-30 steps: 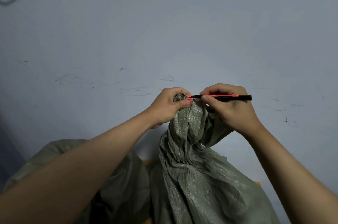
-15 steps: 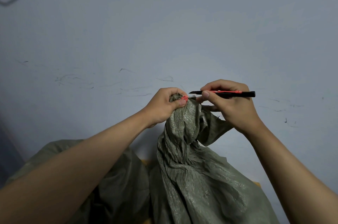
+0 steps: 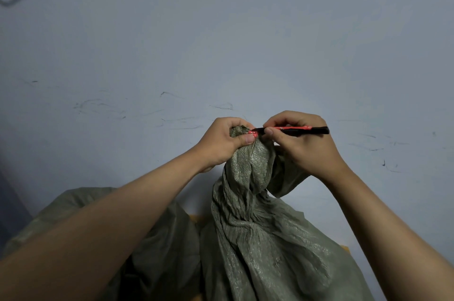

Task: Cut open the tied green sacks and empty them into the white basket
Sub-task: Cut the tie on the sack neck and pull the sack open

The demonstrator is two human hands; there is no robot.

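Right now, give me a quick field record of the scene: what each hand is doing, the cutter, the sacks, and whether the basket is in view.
left hand: grips the bunched neck of the front sack
right hand: holds the cutter
cutter: red and black, roughly level, tip at the red tie
red tie: around the sack neck, beside the left thumb
front sack: green, upright, neck bunched
second sack: green, to the left, partly behind the left forearm
white basket: not in view
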